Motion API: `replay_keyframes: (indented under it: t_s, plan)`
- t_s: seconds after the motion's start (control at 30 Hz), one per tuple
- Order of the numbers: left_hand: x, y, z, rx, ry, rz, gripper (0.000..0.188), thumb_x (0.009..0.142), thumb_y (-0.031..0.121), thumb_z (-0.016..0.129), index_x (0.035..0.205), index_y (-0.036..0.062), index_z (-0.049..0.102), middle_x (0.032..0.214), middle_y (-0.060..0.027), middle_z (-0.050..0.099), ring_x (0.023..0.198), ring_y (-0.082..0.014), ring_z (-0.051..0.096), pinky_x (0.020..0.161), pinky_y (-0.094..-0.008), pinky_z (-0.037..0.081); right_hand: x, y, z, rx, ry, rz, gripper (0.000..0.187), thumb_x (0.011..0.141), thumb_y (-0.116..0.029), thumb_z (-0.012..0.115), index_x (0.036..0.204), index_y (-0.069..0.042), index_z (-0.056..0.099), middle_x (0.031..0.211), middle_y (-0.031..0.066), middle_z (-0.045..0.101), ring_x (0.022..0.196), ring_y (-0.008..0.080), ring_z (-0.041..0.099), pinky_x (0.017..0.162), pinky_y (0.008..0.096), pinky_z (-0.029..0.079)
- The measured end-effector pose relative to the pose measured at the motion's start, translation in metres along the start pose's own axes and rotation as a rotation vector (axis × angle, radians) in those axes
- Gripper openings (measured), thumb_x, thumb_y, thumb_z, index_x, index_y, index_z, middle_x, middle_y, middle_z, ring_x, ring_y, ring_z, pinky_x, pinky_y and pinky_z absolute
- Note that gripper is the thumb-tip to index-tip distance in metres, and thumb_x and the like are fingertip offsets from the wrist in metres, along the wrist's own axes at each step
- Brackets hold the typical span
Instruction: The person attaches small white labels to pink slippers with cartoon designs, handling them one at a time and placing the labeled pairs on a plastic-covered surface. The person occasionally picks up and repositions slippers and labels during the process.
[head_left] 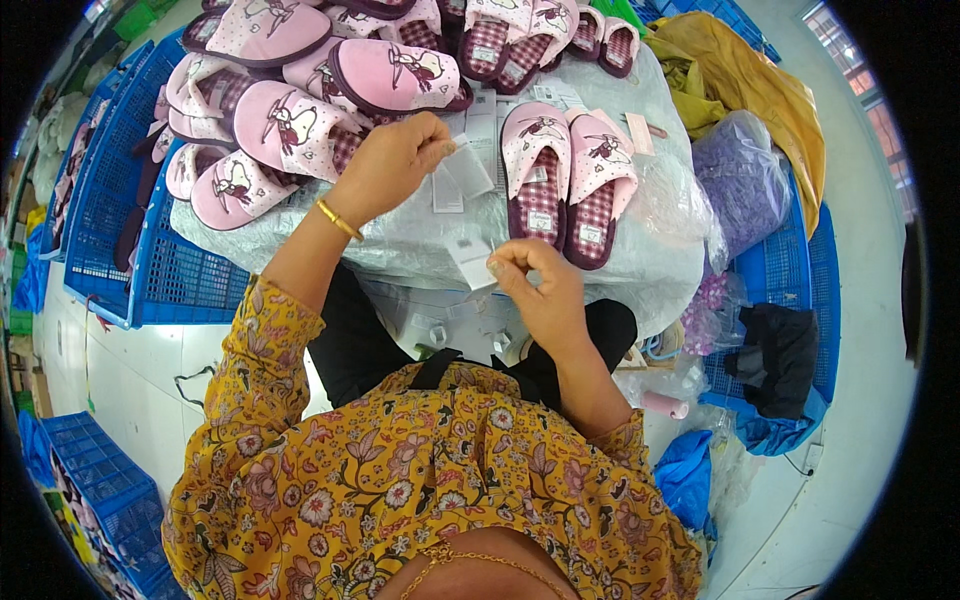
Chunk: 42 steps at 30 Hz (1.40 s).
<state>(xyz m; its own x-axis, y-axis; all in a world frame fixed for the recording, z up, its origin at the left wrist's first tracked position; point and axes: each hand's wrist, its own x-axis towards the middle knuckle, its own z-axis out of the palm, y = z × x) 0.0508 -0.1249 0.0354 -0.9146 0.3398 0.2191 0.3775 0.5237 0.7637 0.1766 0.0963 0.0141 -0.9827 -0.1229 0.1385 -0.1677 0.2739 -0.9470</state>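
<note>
- Pinching a white card (pixel 474 167) near its upper edge in the left hand (pixel 405 155), apparently to leave most of its face uncovered.
- Gripping a second white card (pixel 468 260) by its edge in the right hand (pixel 545 288), well apart from the left.
- Having a pair of pink slippers (pixel 540 180) side by side on the bench (pixel 385 245), heels nearest, probably for easy reach.
- Having more slippers (pixel 290 125) heaped leftward, likely to free working room.

Left hand (pixel 408 158) pinches, far forward; right hand (pixel 545 287) pinches nearer.
</note>
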Motion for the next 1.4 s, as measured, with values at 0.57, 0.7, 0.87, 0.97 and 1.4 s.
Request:
replay_keyframes:
  t_s: [0.57, 0.7, 0.87, 0.97, 1.4]
  plan:
    - [-0.047, 0.037, 0.012, -0.102, -0.038, 0.080, 0.010, 0.088, 0.008, 0.067, 0.093, 0.0006, 0.062, 0.071, -0.0038, 0.062, 0.061, -0.0075, 0.053, 0.056, -0.0262, 0.045, 0.030, -0.021, 0.009, -0.023, 0.058, -0.009, 0.036, 0.084, -0.009, 0.074, 0.113, 0.000, 0.054, 0.077, 0.0066, 0.070, 0.067, 0.0096, 0.060, 0.063, 0.0260, 0.047]
    - [-0.048, 0.036, 0.013, -0.108, -0.035, 0.091, 0.010, 0.087, 0.007, 0.067, 0.092, 0.0004, 0.062, 0.071, -0.0050, 0.062, 0.060, -0.0078, 0.053, 0.055, -0.0262, 0.045, 0.029, -0.017, 0.009, -0.008, 0.049, 0.004, 0.041, 0.083, -0.009, 0.075, 0.116, -0.001, 0.051, 0.077, 0.0060, 0.069, 0.067, 0.0091, 0.059, 0.063, 0.0258, 0.047]
    - [-0.050, 0.037, 0.016, -0.093, -0.042, 0.078, 0.010, 0.087, 0.007, 0.067, 0.092, 0.0005, 0.062, 0.071, -0.0058, 0.062, 0.059, -0.0088, 0.053, 0.055, -0.0262, 0.045, 0.028, -0.015, 0.010, 0.003, 0.055, 0.000, 0.043, 0.083, -0.008, 0.075, 0.117, 0.000, 0.051, 0.077, 0.0058, 0.069, 0.066, 0.0087, 0.058, 0.063, 0.0255, 0.047]
    - [-0.052, 0.037, 0.019, -0.099, -0.057, 0.074, 0.009, 0.088, 0.007, 0.066, 0.093, 0.0005, 0.062, 0.071, -0.0058, 0.061, 0.060, -0.0077, 0.053, 0.055, -0.0261, 0.045, 0.028, -0.016, 0.008, 0.000, 0.058, 0.013, 0.041, 0.082, -0.008, 0.075, 0.115, 0.000, 0.053, 0.077, 0.0058, 0.069, 0.067, 0.0083, 0.058, 0.063, 0.0254, 0.047]
    - [-0.059, 0.025, 0.027, -0.483, -0.359, -0.113, 0.011, 0.093, 0.012, 0.063, 0.094, 0.0017, 0.064, 0.075, 0.0056, 0.056, 0.065, -0.0014, 0.044, 0.057, -0.0197, 0.037, 0.013, -0.008, 0.005, 0.056, -0.040, 0.084, 0.023, 0.082, -0.013, 0.077, 0.097, -0.002, 0.064, 0.075, 0.0027, 0.065, 0.065, 0.0062, 0.056, 0.062, 0.0241, 0.047]
